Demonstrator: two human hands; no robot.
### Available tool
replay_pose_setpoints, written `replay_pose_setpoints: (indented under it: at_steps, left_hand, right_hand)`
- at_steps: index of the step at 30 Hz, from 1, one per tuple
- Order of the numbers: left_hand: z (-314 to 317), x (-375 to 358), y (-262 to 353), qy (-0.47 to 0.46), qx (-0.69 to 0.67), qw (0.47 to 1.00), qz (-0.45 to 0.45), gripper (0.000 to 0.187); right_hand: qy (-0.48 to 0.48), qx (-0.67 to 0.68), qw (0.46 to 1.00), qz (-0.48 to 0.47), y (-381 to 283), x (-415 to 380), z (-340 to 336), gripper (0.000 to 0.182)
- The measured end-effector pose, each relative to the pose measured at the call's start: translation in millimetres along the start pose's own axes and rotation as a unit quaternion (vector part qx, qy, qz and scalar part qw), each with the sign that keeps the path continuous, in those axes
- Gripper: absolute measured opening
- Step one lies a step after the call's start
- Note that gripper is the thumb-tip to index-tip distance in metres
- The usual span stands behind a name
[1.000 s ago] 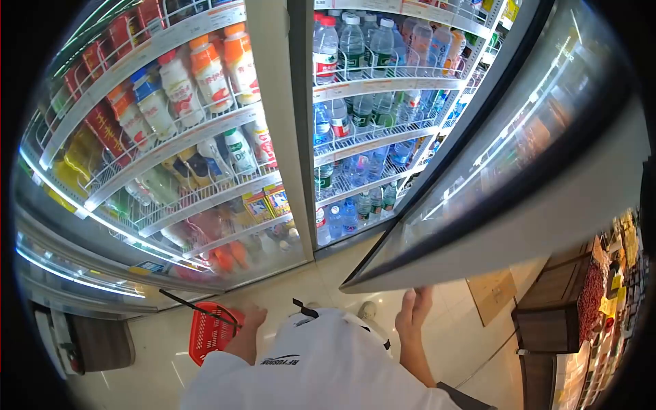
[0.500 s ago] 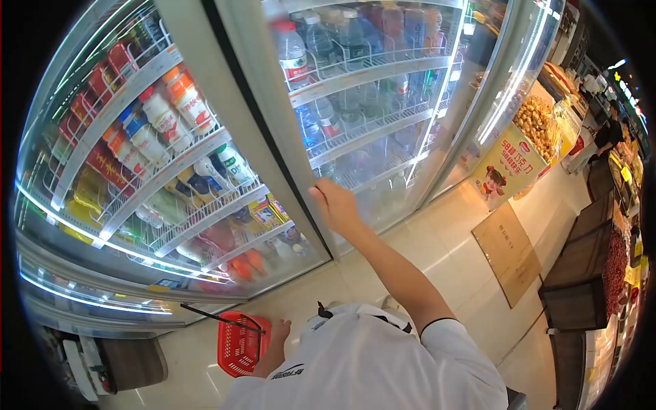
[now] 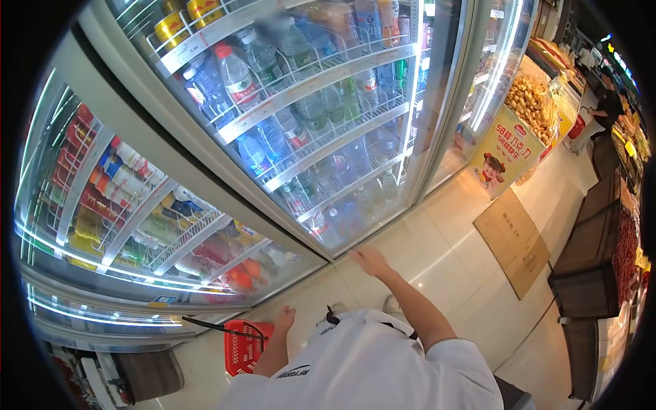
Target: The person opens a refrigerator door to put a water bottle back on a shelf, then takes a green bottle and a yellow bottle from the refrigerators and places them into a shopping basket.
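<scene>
My right hand [image 3: 370, 262] is held out low in front of the glass door [image 3: 383, 198] of a drinks cooler, apart from it, fingers stretched and nothing in them. Behind that glass stand rows of bottles, among them a red-capped water bottle [image 3: 236, 76]. Down on the left, my left hand [image 3: 285, 318] is loosely curled, its fingers partly apart, with nothing visible in it. A red shopping basket [image 3: 240, 347] with a black handle [image 3: 215, 326] is beside my left forearm, which covers part of it. How the basket is carried is hidden.
A second cooler door on the left shows white bottles [image 3: 126, 178] and red packs on shelves. At right are a snack bin [image 3: 533, 109] with a printed sign [image 3: 502, 150], a flat cardboard sheet [image 3: 512, 239] on the floor, dark display stands [image 3: 581, 253] and a distant person [image 3: 605, 113].
My right hand has let go of the cooler's door edge and dropped down toward me. The view has turned right, so more bottles show. The left hand stays by the basket.
</scene>
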State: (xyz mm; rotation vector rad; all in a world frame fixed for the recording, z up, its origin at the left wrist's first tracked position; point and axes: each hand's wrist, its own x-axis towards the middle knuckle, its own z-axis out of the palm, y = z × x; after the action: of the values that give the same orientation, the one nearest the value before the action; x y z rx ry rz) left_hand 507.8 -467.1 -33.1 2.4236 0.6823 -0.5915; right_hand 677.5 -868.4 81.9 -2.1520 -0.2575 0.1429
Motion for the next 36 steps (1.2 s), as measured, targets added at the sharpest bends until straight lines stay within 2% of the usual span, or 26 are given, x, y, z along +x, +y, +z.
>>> replay_pose_setpoints:
  at_steps: [1,2,3,4,5,6,7,8,9,12,14,15,16,18,19,20,21,22,23,26,28,30,32,33,35,36]
  left_hand:
    - [-2.1,-1.7,14.9,0.025,-0.035,0.999,0.022,0.049]
    - [-0.4,-6.5,25.3,0.051,-0.070,0.995,0.043,0.046]
    - [3.6,-7.1,27.7,0.052,-0.073,0.995,0.037,0.046]
    - [5.8,-1.9,27.4,0.031,-0.073,0.995,0.057,0.039]
    - [8.8,-0.3,26.8,0.010,-0.072,0.994,0.076,0.034]
    - [10.7,-5.6,29.4,0.013,-0.075,0.995,0.069,0.034]
    - [10.7,-13.7,35.0,0.023,-0.025,0.997,0.068,0.030]
    - [12.6,-23.7,39.3,0.030,0.025,0.997,0.066,0.028]
    - [13.4,-34.4,42.6,0.029,0.022,0.998,0.056,0.028]
    - [17.0,-44.4,51.3,-0.009,0.051,0.998,0.042,0.027]
    - [24.1,-41.6,49.8,-0.025,0.135,0.989,0.048,0.030]
    - [24.9,-41.4,52.1,-0.023,0.115,0.992,0.041,0.030]
    - [26.2,-39.6,55.1,-0.022,0.092,0.995,0.032,0.030]
    - [20.8,-43.2,67.6,0.020,0.111,0.990,0.084,0.031]
    - [12.6,-45.9,75.3,0.003,0.107,0.991,0.082,0.033]
    - [2.8,-48.4,82.8,-0.013,0.099,0.992,0.077,0.036]
    - [-3.8,-51.2,86.1,0.004,0.079,0.994,0.075,0.037]
    - [-6.6,-60.5,84.9,0.073,0.037,0.992,0.093,0.039]
    - [-18.3,-64.4,86.9,0.067,0.073,0.992,0.076,0.041]
    - [-20.3,-57.7,42.7,0.078,-0.001,0.997,0.017,0.043]
    - [-18.7,-65.7,4.1,0.138,-0.018,0.990,-0.020,0.042]
    - [-6.4,-68.5,-44.0,0.188,-0.030,0.981,-0.043,0.041]
    - [22.7,-75.1,-107.9,0.238,-0.070,0.960,-0.132,0.038]
    - [12.4,-96.3,-115.8,0.191,-0.044,0.963,-0.184,0.032]
    - [9.4,-127.5,-145.8,0.154,-0.095,0.939,-0.292,0.036]
    - [10.7,-139.0,-161.0,0.153,-0.102,0.937,-0.296,0.036]
  right_hand:
    - [-0.037,-0.103,0.987,0.119,98.4,-53.2,23.2,0.043]
    - [-0.039,-0.121,0.985,0.113,158.3,-128.3,14.1,0.039]
    - [-0.163,-0.201,0.922,0.288,250.1,-207.2,24.7,0.034]
    - [-0.150,-0.293,0.905,0.271,337.7,-314.9,35.3,0.031]
    - [-0.124,-0.358,0.860,0.342,344.7,-397.9,14.8,0.028]
    - [-0.203,-0.292,0.802,0.481,350.7,-465.1,3.3,0.027]
    - [-0.382,-0.426,0.728,0.378,343.4,-517.2,-33.1,0.021]
    - [-0.400,-0.455,0.722,0.333,330.1,-565.0,-58.1,0.019]
    - [-0.442,-0.350,0.694,0.448,305.0,-581.3,-85.7,0.023]
    - [-0.415,-0.397,0.702,0.422,305.1,-601.1,-85.3,0.021]
    - [-0.370,-0.411,0.737,0.388,309.7,-586.1,-75.9,0.016]
    - [-0.327,-0.418,0.769,0.357,317.0,-569.5,-65.6,0.014]
    - [-0.268,-0.424,0.809,0.306,328.0,-545.2,-51.6,0.014]
    - [-0.118,-0.418,0.885,0.167,356.5,-469.4,-10.0,0.017]
    - [-0.089,-0.365,0.909,0.181,352.7,-399.4,6.4,0.021]
    - [-0.019,-0.102,0.955,0.277,342.9,-331.6,18.8,0.025]
    - [0.022,-0.086,0.956,0.279,299.6,-254.8,19.2,0.025]
    - [0.016,-0.057,0.974,0.220,268.9,-194.0,24.3,0.023]
    - [-0.008,-0.070,0.991,0.118,221.7,-137.6,18.7,0.023]
    - [-0.024,-0.004,0.999,-0.048,114.2,-22.8,13.6,0.022]
    - [-0.042,0.002,0.997,-0.061,39.3,10.0,8.8,0.019]
    - [-0.069,-0.008,0.996,-0.063,13.4,19.1,23.5,0.019]
    - [-0.100,-0.042,0.993,-0.046,10.4,12.5,40.0,0.019]
    - [-0.126,-0.063,0.989,-0.040,33.5,4.2,53.5,0.020]
    - [-0.157,-0.119,0.979,-0.055,106.6,-29.0,81.1,0.022]
    - [-0.179,-0.130,0.975,0.023,130.9,-53.4,88.1,0.024]
